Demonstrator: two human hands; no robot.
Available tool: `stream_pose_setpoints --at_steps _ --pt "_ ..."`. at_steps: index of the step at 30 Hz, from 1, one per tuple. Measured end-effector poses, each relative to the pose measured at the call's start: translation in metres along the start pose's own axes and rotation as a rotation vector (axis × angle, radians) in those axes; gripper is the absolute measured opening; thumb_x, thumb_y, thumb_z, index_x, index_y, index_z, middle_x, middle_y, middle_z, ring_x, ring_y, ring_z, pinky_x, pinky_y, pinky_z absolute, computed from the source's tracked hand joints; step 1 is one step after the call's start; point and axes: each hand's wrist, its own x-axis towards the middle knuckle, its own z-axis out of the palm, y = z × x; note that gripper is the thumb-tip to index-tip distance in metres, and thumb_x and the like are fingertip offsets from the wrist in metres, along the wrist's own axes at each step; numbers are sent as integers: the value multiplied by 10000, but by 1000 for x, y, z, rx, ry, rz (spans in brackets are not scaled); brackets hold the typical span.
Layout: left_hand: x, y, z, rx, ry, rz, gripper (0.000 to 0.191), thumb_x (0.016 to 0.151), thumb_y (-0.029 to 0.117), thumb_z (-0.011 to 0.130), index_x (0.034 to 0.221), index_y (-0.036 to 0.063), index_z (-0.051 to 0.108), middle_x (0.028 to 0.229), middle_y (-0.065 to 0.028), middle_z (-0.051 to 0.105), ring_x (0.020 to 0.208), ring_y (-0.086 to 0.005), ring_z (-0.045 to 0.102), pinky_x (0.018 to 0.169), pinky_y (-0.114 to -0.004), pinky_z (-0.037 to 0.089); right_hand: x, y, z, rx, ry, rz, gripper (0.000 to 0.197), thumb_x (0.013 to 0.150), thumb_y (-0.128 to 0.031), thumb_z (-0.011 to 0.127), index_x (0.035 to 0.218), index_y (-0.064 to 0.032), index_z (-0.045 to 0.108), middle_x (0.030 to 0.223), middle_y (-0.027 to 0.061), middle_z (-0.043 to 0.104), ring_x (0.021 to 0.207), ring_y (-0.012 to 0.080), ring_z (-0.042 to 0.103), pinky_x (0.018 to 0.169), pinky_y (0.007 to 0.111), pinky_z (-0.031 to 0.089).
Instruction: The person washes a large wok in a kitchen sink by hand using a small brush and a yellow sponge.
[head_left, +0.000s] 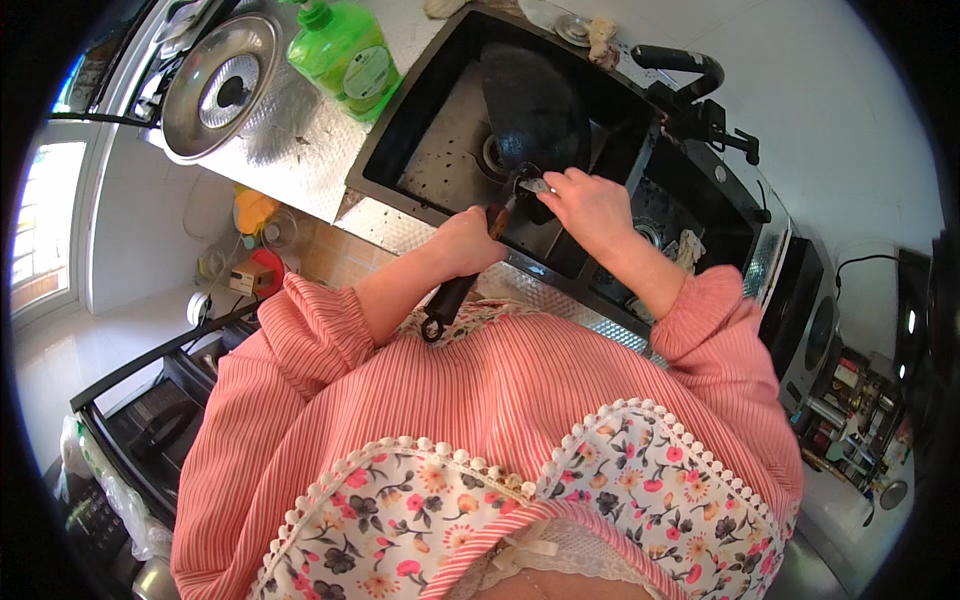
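A black wok (534, 105) stands tilted in the left basin of a dark double sink (442, 169), its lower part over the drain. My left hand (471, 241) is closed around the wok's long handle (452, 296), whose ring end points toward my body over the counter's front edge. My right hand (589, 201) pinches a small flat greyish piece (534, 185) against the spot where the handle joins the wok. Whether that piece is a blade or a scouring pad is too small to tell. Dark specks lie on the basin floor.
A black faucet (694, 97) rises behind the sink. The right basin (675, 191) has a pale rag (688, 250) in it. Left of the sink stand a green pump bottle (346, 64) and a round metal lid (223, 88). A small cardboard box (251, 277) sits lower left.
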Motion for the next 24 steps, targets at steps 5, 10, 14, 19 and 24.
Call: stream_pose_setpoints --at_steps 5,10,14,19,24 --pt "7 -9 9 24 -1 -22 531 709 258 637 1073 -103 498 980 -291 608 957 -387 601 832 -408 476 -4 1 -3 127 -283 248 210 857 -305 584 847 -97 617 706 108 640 681 309 637 562 403 498" --pt "7 -7 22 54 -4 -32 508 711 240 640 1058 -98 484 970 -291 613 957 -401 599 838 -419 482 -18 -22 -4 155 -102 39 149 877 -263 556 874 -114 548 653 102 611 578 319 619 498 415 488" --pt "4 -3 28 59 -18 -35 457 713 213 629 1023 -90 481 953 -294 615 941 -400 607 833 -425 486 -23 -15 10 -6 -62 33 109 838 -197 569 809 -114 503 607 81 557 499 285 606 418 391 477" --pt "2 1 29 102 -69 -54 480 754 192 606 1117 -83 454 1027 -254 628 987 -355 622 843 -396 501 -36 -32 13 4 -76 -46 111 828 -168 575 809 -106 486 625 78 542 495 276 601 409 381 469" --pt "2 3 31 97 -55 -36 474 758 188 592 1118 -86 453 1017 -263 627 975 -358 627 839 -399 501 -44 -37 16 24 45 0 101 825 -153 567 794 -116 478 615 67 518 482 263 585 398 359 461"
